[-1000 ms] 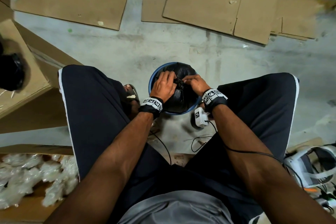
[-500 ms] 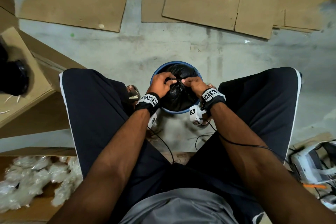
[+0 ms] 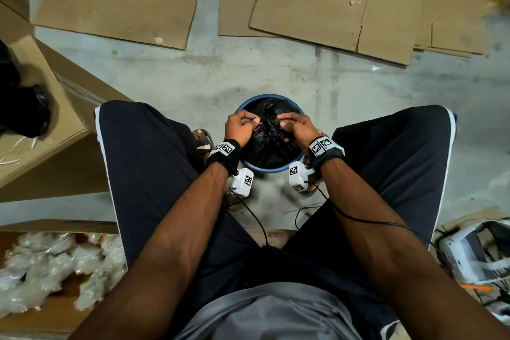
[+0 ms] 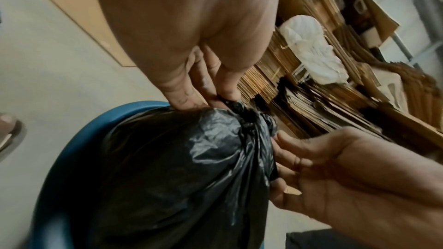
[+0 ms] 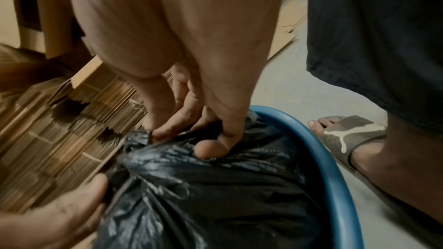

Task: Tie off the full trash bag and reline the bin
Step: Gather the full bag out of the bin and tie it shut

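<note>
A round blue bin (image 3: 299, 158) stands on the concrete floor between my knees, holding a full black trash bag (image 3: 266, 146) gathered at its top. My left hand (image 3: 252, 121) pinches one twisted end of the bag at the knot (image 4: 246, 116). My right hand (image 3: 284, 123) pinches the other end from the opposite side. In the left wrist view my left hand (image 4: 215, 99) grips the plastic just above the bag (image 4: 179, 168) and the bin rim (image 4: 79, 139). In the right wrist view my right hand (image 5: 158, 135) holds a strand of the bag (image 5: 215, 186) and one finger presses into it.
Flat cardboard sheets (image 3: 124, 0) lie on the floor beyond the bin. A cardboard box (image 3: 55, 124) with another black bag (image 3: 24, 113) on it sits at the left. A box of clear plastic packets (image 3: 55, 265) is bottom left. My sandalled foot (image 3: 202, 141) touches the bin's left side.
Both hands have curled tighter on the bag's ends and drawn slightly apart across the top of the bag. The bin has not moved.
</note>
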A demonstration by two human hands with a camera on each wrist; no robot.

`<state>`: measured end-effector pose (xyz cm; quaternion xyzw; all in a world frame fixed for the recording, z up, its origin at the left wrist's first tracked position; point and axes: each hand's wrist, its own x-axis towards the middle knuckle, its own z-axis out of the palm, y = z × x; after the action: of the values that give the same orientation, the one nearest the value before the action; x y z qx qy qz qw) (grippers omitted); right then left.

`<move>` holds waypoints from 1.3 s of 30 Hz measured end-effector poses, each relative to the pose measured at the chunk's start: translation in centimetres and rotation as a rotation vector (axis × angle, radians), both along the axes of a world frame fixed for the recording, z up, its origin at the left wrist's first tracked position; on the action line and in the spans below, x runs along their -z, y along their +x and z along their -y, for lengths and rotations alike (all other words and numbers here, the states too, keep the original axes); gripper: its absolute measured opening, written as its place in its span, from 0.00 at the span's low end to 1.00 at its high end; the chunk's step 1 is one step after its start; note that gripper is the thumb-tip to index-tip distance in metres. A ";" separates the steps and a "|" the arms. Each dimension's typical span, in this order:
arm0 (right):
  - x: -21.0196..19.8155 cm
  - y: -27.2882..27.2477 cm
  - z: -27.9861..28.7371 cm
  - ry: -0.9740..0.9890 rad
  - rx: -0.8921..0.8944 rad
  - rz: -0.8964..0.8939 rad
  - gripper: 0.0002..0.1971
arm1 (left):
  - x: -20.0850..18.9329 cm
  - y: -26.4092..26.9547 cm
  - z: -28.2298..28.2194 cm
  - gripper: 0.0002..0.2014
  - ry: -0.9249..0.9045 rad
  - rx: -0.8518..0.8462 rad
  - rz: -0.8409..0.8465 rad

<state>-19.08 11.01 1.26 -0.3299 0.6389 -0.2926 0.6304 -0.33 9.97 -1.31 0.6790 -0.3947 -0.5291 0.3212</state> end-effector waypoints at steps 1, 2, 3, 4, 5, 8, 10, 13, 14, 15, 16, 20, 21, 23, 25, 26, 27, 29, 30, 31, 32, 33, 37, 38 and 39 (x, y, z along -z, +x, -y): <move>-0.3 -0.2 0.1 0.012 0.023 0.035 0.14 | -0.2 0.0 0.1 0.08 0.017 -0.026 -0.033; -0.5 -0.5 0.2 0.028 0.035 0.072 0.15 | -0.3 -0.1 0.1 0.10 0.030 -0.045 -0.074; -0.7 -0.7 0.3 0.049 0.039 0.107 0.16 | -0.4 -0.2 0.1 0.10 0.042 -0.052 -0.113; -0.8 -0.8 0.4 0.080 0.041 0.144 0.17 | -0.3 -0.2 0.2 0.10 0.058 -0.057 -0.142; -0.9 -0.9 0.4 0.118 0.050 0.173 0.18 | -0.3 -0.2 0.2 0.09 0.070 -0.061 -0.163; -0.7 -0.7 0.4 0.238 0.091 0.219 0.16 | -0.1 -0.2 0.2 0.10 0.109 -0.090 -0.209; -0.5 -0.5 0.4 0.283 0.092 0.206 0.12 | 0.0 -0.2 0.2 0.10 0.127 -0.101 -0.227; -0.4 -0.5 0.3 0.257 0.059 0.166 0.09 | -0.2 -0.2 0.3 0.09 0.146 -0.104 -0.222; -0.2 -0.6 0.3 0.233 0.043 0.150 0.07 | -0.1 -0.3 0.3 0.08 0.151 -0.105 -0.218; 0.1 -0.6 0.3 0.215 0.027 0.129 0.06 | -0.2 -0.3 0.3 0.08 0.156 -0.103 -0.215; 0.5 -0.6 0.3 0.200 0.011 0.093 0.07 | -0.2 -0.3 0.3 0.08 0.159 -0.100 -0.213; 1.4 -0.2 0.6 0.153 -0.061 -0.095 0.07 | -0.4 -0.6 0.2 0.09 0.167 -0.059 -0.173; 1.4 -0.2 0.8 0.133 -0.081 -0.145 0.06 | -0.5 -0.7 0.1 0.08 0.163 -0.039 -0.162; 1.1 0.0 1.2 0.063 -0.115 -0.263 0.08 | -0.6 -0.8 0.0 0.06 0.152 0.011 -0.144; 0.7 0.1 1.4 -0.010 -0.146 -0.357 0.11 | -0.7 -0.9 -0.1 0.07 0.136 0.057 -0.129; 0.4 0.2 1.4 -0.029 -0.159 -0.375 0.12 | -0.7 -0.9 -0.1 0.07 0.130 0.070 -0.122; 0.1 0.4 1.3 -0.040 -0.163 -0.368 0.14 | -0.8 -1.0 -0.2 0.07 0.128 0.079 -0.117; -0.4 0.5 1.3 -0.011 -0.125 -0.288 0.16 | -1.0 -1.1 -0.3 0.08 0.137 0.075 -0.117; -0.4 0.4 1.3 0.009 -0.109 -0.247 0.16 | -1.0 -1.1 -0.3 0.08 0.146 0.061 -0.118; -0.4 0.3 1.3 0.022 -0.108 -0.211 0.14 | -1.0 -1.1 -0.3 0.09 0.155 0.047 -0.120; -0.5 0.2 1.2 0.024 -0.129 -0.198 0.13 | -1.1 -1.1 -0.4 0.10 0.161 0.039 -0.123; -0.4 0.0 1.1 0.011 -0.162 -0.210 0.12 | -1.1 -1.0 -0.4 0.11 0.169 0.032 -0.131; -0.2 0.0 0.2 -0.128 -0.209 -0.395 0.11 | -1.0 -0.9 -0.7 0.08 0.162 0.058 -0.108; -0.3 0.1 -0.1 -0.166 -0.209 -0.447 0.09 | -1.1 -1.0 -0.8 0.06 0.149 0.082 -0.077; -0.1 0.2 -0.2 -0.207 -0.212 -0.491 0.08 | -1.1 -1.0 -0.9 0.05 0.133 0.101 -0.040</move>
<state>-18.92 11.22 1.35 -0.5186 0.7008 -0.2002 0.4470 -1.34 10.88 -0.26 0.6676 -0.3859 -0.5830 0.2562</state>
